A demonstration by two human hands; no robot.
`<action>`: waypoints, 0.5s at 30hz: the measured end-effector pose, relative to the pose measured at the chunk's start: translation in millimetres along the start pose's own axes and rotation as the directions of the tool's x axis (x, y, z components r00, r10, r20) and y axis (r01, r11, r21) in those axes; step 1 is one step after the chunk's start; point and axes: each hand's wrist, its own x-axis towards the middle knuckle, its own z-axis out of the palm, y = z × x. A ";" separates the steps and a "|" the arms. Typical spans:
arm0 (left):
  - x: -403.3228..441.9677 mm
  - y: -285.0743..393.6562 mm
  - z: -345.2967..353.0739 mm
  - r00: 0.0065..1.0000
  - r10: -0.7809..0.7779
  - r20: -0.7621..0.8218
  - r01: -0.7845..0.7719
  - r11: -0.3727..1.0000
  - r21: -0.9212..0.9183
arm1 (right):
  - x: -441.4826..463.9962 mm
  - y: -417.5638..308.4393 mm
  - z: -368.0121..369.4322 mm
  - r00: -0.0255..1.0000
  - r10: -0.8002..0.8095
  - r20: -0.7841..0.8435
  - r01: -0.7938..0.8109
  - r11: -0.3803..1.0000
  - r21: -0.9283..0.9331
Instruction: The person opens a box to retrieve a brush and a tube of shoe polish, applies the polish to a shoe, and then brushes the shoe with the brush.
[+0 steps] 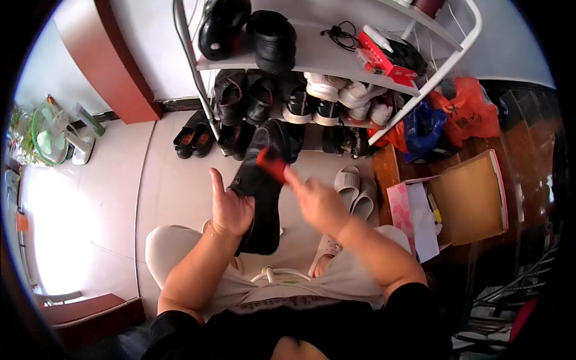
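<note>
A black leather shoe (264, 216) is held up before me, its toe toward the shoe rack and its sole end near my lap. My left hand (233, 211) supports it from the left, thumb sticking up and the fingers hidden behind the shoe. Against the shoe's upper is a small red block-like thing (272, 166), smeared by motion, so its exact kind is unclear. My right hand (323, 207) grips this red thing from the right, with the index finger stretched along it.
Ahead stands a white shoe rack (336, 54) with several pairs of shoes. Grey slippers (355, 192) lie on the floor to the right, beside an open cardboard box (471, 201). Orange (471, 111) and blue plastic bags (425, 129) sit behind it. Black slippers (194, 135) lie left of the rack.
</note>
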 end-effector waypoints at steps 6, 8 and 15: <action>0.4 8.1 -2.9 0.999 -0.035 0.027 0.038 0.993 -0.113 | 9.3 -3.0 3.7 1.000 0.005 0.024 -0.004 0.998 -0.064; 1.4 4.9 -1.3 0.999 -0.045 0.018 0.046 0.994 -0.103 | 9.5 2.9 0.4 0.997 0.044 -0.068 -0.050 0.995 -0.087; -0.3 -0.6 -17.7 0.942 -0.058 0.332 0.161 0.942 -0.293 | 12.5 5.5 -1.9 0.997 0.016 0.077 -0.011 0.998 -0.066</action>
